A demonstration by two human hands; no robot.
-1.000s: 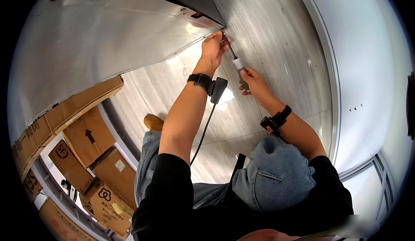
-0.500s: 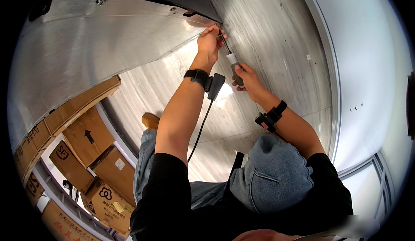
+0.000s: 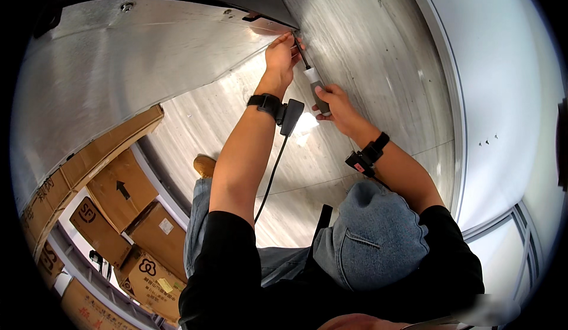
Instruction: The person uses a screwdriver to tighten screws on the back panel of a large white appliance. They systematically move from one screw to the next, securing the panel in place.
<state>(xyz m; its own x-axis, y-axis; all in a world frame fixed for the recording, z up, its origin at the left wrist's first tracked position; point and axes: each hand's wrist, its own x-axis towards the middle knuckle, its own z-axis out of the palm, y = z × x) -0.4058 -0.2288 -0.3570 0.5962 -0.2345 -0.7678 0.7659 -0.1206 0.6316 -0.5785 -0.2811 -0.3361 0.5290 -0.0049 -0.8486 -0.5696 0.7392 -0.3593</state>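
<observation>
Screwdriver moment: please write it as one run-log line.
right hand: grips screwdriver | left hand: steadies tip | tip at metal panel corner

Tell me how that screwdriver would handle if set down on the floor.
The screwdriver probably stays stiff: its thin dark shaft looks like metal. Its rounded grey handle, wrapped by the right hand, would likely roll on the smooth floor. It seems light, held one-handed.

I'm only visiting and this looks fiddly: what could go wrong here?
The screwdriver in the right hand meets the metal panel right beside the left hand; a slip might jab those fingers. The cable hanging from the left wristband could snag on the raised knee.
</observation>
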